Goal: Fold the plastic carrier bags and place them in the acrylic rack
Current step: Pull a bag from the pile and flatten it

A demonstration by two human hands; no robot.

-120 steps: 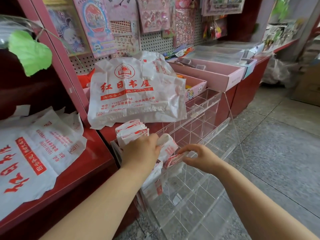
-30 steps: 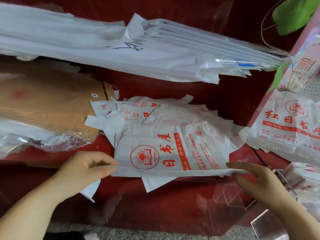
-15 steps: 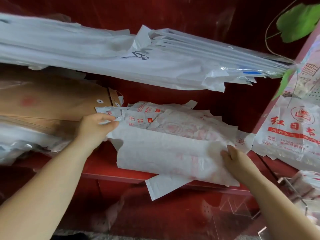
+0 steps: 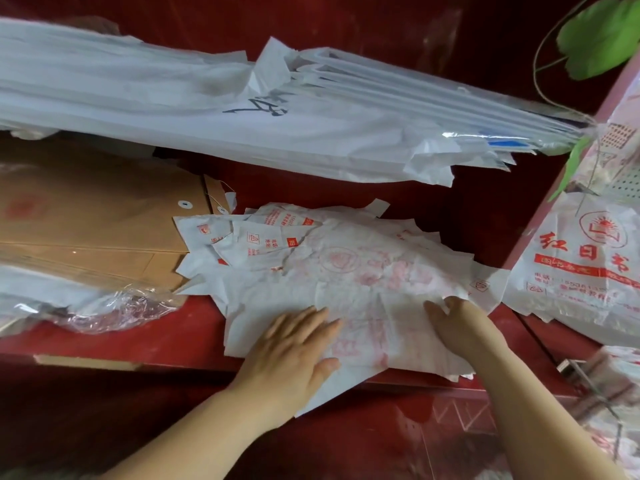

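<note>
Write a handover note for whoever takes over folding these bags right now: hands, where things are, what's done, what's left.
Left hand: flat, pressing the top carrier bag onto the pile.
Right hand: on that bag's right part; I cannot tell if it pinches the edge.
Things: the bag lies print side down on the loose pile on the red shelf. The acrylic rack is at lower right, with blurred bags already in it.
Done: top bag spread flat.
Left: fold it, place it in the rack, then work through the pile.
</note>
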